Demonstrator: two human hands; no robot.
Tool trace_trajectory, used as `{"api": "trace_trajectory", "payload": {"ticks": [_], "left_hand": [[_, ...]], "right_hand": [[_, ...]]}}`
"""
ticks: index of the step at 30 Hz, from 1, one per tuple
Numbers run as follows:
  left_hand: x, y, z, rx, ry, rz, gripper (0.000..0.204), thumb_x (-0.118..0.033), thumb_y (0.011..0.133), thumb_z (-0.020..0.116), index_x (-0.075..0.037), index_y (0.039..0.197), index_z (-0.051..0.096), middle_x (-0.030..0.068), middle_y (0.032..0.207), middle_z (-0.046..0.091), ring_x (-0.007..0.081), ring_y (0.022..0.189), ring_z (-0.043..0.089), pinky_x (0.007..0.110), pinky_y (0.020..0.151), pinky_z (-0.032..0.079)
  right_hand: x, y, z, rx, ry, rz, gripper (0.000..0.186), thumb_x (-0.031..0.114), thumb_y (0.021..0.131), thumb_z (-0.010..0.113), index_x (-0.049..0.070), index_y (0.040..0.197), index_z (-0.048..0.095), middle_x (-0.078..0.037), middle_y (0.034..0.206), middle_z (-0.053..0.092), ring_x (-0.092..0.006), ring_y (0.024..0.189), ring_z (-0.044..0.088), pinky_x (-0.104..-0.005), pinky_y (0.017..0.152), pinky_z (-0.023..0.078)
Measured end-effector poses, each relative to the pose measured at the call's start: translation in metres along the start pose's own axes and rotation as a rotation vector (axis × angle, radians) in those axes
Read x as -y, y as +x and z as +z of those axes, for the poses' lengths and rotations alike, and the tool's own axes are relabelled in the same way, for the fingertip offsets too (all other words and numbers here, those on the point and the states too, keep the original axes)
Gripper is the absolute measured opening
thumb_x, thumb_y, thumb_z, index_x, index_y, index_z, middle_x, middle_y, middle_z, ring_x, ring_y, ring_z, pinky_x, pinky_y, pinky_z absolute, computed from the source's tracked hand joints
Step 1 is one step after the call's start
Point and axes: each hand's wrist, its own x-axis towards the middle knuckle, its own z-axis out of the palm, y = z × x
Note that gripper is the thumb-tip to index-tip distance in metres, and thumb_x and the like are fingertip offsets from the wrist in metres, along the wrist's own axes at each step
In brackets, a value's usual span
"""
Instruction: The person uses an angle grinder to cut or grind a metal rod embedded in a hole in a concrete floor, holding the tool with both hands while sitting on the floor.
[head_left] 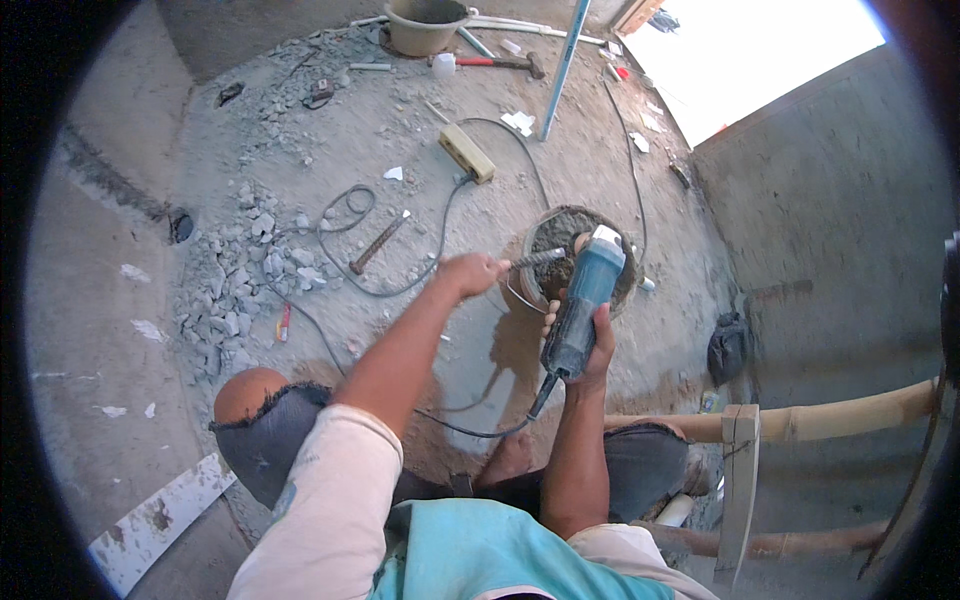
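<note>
In my right hand (599, 345) is a blue-green angle grinder (588, 290), gripped around its body with the head pointing away from me. Its black cord hangs from the rear end and loops left across the floor. My left hand (472, 276) is closed on a short ribbed steel rod (537, 259) with a bright tip, held out toward the grinder's head. The grinder's disc is hidden, so whether rod and disc touch I cannot tell. Under both tools stands a round bucket (627, 240) of wet grey mortar. A similar rusty steel chisel (380, 243) lies on the floor to the left.
A yellowish extension socket (466, 153) with trailing cables lies ahead. Rubble (235, 290) is heaped on the left. Farther off are a red-handled hammer (495, 63), a large basin (425, 28) and an upright blue pipe (565, 70). A bamboo ladder (740, 480) is at right.
</note>
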Motion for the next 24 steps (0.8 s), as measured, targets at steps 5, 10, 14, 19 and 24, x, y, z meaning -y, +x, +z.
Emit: {"api": "trace_trajectory", "payload": {"ticks": [5, 10, 14, 19, 24], "left_hand": [[0.024, 0.036, -0.036, 0.179, 0.143, 0.109, 0.06, -0.06, 0.091, 0.039, -0.01, 0.112, 0.065, 0.02, 0.115, 0.061, 0.0358, 0.108, 0.058, 0.043, 0.092, 0.043], [0.012, 0.033, -0.043, 0.16, 0.203, 0.079, 0.063, -0.066, 0.086, 0.041, -0.015, 0.113, 0.067, 0.0168, 0.119, 0.061, 0.0333, 0.114, 0.055, 0.045, 0.098, 0.038], [0.026, 0.036, -0.04, 0.096, 0.162, 0.102, 0.067, -0.072, 0.082, 0.042, -0.014, 0.099, 0.072, 0.0132, 0.104, 0.067, 0.0319, 0.11, 0.058, 0.058, 0.103, 0.024], [0.031, 0.044, -0.036, 0.202, 0.085, 0.07, 0.065, -0.072, 0.081, 0.043, -0.015, 0.089, 0.073, 0.01, 0.103, 0.068, 0.0316, 0.112, 0.056, 0.065, 0.102, 0.01], [0.03, 0.049, -0.039, 0.232, 0.065, 0.049, 0.068, -0.074, 0.079, 0.045, -0.015, 0.101, 0.072, 0.0101, 0.109, 0.067, 0.03, 0.117, 0.053, 0.061, 0.107, 0.003]], "right_hand": [[0.001, -0.009, 0.005, 0.008, 0.043, -0.015, 0.07, 0.053, 0.089, 0.052, -0.009, 0.121, 0.044, -0.02, 0.098, 0.06, -0.0276, 0.081, 0.064, -0.0378, 0.07, 0.057], [0.003, -0.018, 0.0, -0.012, -0.052, -0.025, 0.072, 0.052, 0.089, 0.052, -0.01, 0.123, 0.041, -0.022, 0.097, 0.06, -0.0284, 0.081, 0.064, -0.0385, 0.068, 0.056], [-0.004, -0.019, -0.003, 0.072, 0.05, 0.064, 0.062, 0.047, 0.091, 0.052, -0.004, 0.124, 0.043, -0.021, 0.103, 0.06, -0.0296, 0.085, 0.065, -0.0402, 0.072, 0.057], [-0.008, -0.02, -0.005, -0.003, -0.008, 0.078, 0.071, 0.051, 0.088, 0.054, -0.008, 0.124, 0.041, -0.021, 0.099, 0.06, -0.0282, 0.082, 0.065, -0.0379, 0.07, 0.057], [-0.011, -0.018, -0.008, 0.012, -0.036, 0.101, 0.07, 0.052, 0.088, 0.054, -0.007, 0.124, 0.041, -0.02, 0.099, 0.06, -0.0279, 0.082, 0.065, -0.0373, 0.069, 0.057]]}}
